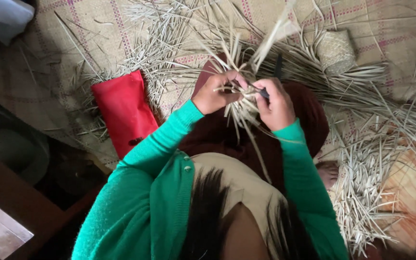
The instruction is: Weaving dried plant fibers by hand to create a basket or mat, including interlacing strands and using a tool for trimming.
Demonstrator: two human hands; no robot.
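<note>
- Head view: my left hand [214, 94] pinches the pale, half-woven bundle of dry straw strips [240, 98].
- My right hand [276, 103] grips a dark tool [265, 92] beside it.
- Strips look light, springy, brittle; best held near the woven crossing.

Dark tool [264, 92] mostly hidden in right hand [276, 105]; strip tip [285, 21] blurred.

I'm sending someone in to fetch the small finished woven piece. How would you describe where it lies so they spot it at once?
Start from the large woven floor mat with pink lines. Near its upper right part, beyond the right hand, a small woven cylinder lies among loose pale strips. It is the only closed, tightly plaited shape there; everything around it is loose straw, and the red pouch lies far off to the left.
</note>
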